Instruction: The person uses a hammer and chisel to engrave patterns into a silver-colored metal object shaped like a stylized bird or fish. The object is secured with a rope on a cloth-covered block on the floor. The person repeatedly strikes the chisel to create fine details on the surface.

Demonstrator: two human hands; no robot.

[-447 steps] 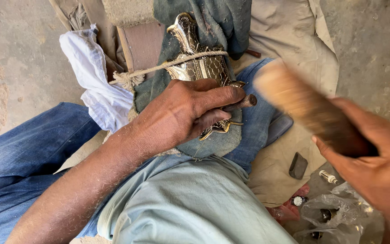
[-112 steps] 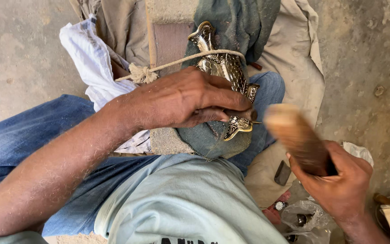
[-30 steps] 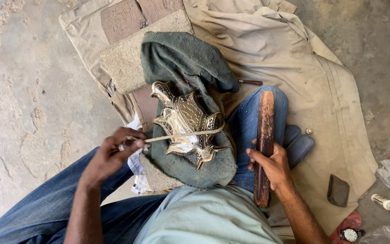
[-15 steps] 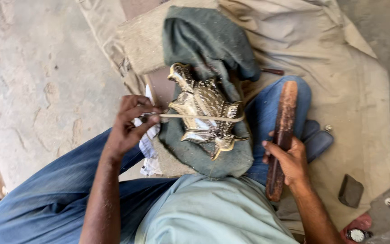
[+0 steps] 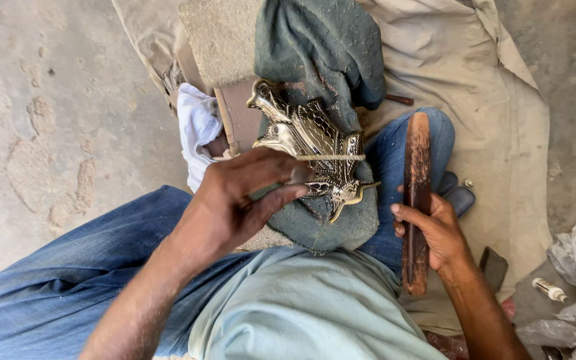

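the left hand (image 5: 235, 200) rests on the near edge of an ornate brass casting (image 5: 311, 143), its fingertips pinching at the thin cord (image 5: 331, 157) stretched across the piece — the casting lies on a dark green cloth (image 5: 321, 47) over a block on the person's lap, between the jeans-clad knees. the right hand (image 5: 435, 230) is clenched around a long wooden stick (image 5: 417, 200), held upright along the right thigh, just beside the casting but apart from it. a white rag (image 5: 195, 127) lies to the left, and a tan sheet (image 5: 475, 100) covers the concrete floor (image 5: 48, 100).

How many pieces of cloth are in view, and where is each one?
3. A dark green cloth lies under the metal piece, a white cloth left of it, and a large beige sheet on the ground. Others may be hidden.
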